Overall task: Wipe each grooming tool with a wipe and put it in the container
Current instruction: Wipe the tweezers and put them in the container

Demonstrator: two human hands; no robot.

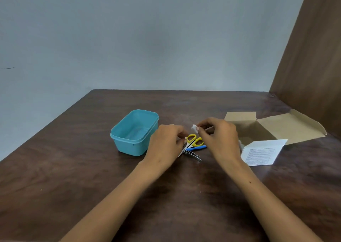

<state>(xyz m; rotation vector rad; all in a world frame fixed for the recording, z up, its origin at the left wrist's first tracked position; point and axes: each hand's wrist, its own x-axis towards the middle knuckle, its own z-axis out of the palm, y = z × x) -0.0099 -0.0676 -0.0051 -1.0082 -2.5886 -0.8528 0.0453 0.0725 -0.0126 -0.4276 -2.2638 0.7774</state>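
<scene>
My right hand pinches a small white wipe, my left hand curls at the yellow-handled scissors lying beside the teal container on the dark wooden surface, grey wall behind

I see an open teal container; just right of it, yellow-handled scissors, a blue-handled tool, and a small white wipe.
</scene>
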